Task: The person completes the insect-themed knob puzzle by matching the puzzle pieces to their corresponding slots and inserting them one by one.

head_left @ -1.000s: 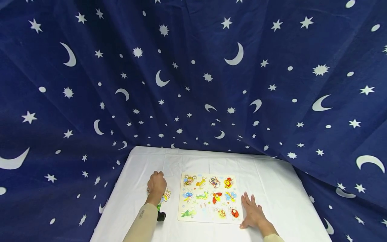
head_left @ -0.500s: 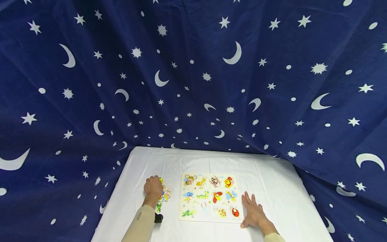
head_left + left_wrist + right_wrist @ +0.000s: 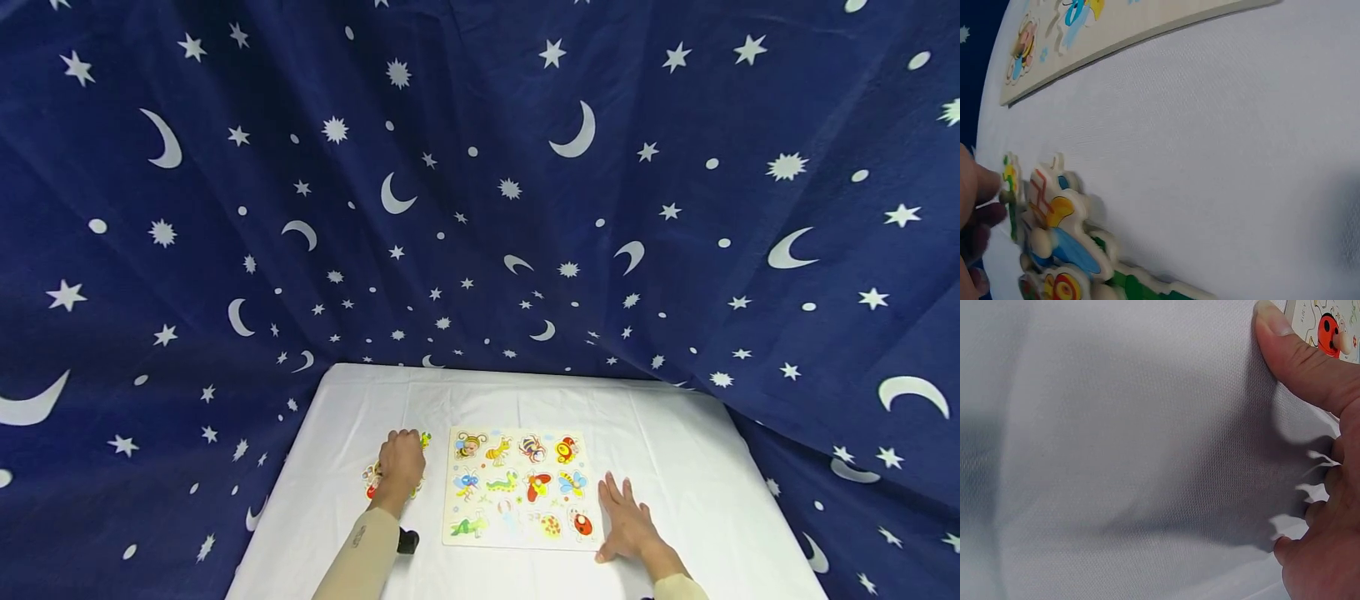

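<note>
My left hand (image 3: 402, 458) is left of the insect puzzle board (image 3: 517, 540), over loose pieces. Its thumb and finger pinch the knob of a green-and-yellow puzzle piece (image 3: 1010, 172), tilted on edge in the left wrist view. Below it lies a heap of knobbed insect pieces (image 3: 1072, 247), blue, orange, red and green; in the head view the hand and sleeve partly cover them. My right hand (image 3: 628, 527) rests on the cloth with fingers spread, its thumb (image 3: 1300, 359) at the board's right edge. A ladybug piece (image 3: 1329, 332) with a knob shows on the board there.
A white cloth (image 3: 517, 400) covers the table. Behind and at both sides hangs a dark blue curtain (image 3: 450, 208) with moons and stars. A black wrist device (image 3: 408, 542) sits by the left sleeve.
My left hand shifted left over the heap, then came right, with the green-and-yellow piece moving along with it. The right hand has stayed in place by the board.
</note>
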Demonstrator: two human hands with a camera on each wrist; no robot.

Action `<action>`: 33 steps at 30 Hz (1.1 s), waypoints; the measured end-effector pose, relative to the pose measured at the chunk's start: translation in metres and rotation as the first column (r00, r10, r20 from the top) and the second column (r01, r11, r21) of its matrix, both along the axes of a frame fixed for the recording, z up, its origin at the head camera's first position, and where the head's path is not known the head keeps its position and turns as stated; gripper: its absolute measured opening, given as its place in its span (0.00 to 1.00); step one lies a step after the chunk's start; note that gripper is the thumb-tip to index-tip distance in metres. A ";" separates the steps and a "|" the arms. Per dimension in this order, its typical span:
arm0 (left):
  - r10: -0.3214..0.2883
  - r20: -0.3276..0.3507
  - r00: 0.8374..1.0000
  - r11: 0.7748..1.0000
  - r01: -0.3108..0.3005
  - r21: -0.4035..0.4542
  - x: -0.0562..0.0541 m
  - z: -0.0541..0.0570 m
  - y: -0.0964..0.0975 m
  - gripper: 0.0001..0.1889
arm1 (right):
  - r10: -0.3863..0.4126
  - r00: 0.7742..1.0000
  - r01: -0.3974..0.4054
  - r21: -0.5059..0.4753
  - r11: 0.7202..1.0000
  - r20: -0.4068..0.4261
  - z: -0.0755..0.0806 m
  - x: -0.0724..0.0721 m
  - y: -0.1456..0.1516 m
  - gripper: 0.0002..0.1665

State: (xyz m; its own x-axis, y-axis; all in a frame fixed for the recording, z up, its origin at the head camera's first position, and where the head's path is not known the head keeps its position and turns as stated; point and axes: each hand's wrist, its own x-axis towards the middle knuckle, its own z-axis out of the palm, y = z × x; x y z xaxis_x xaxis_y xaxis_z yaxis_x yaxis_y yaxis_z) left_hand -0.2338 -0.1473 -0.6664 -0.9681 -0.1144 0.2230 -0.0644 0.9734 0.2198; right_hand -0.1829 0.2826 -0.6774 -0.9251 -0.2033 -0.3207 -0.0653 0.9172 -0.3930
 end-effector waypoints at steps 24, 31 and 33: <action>-0.053 0.049 0.997 0.998 0.051 0.046 -0.015 -0.016 -0.007 0.04 | 0.015 0.999 -0.014 0.018 1.000 -0.037 0.005 -0.002 -0.002 0.82; -0.110 0.031 0.993 0.994 0.110 0.007 -0.012 -0.011 0.003 0.05 | 0.004 0.999 -0.004 0.019 1.000 -0.037 0.006 0.000 -0.001 0.82; -0.099 0.072 0.992 0.995 0.099 0.007 -0.010 -0.014 0.002 0.08 | 0.005 1.000 -0.005 0.005 1.000 -0.024 0.006 0.002 -0.002 0.82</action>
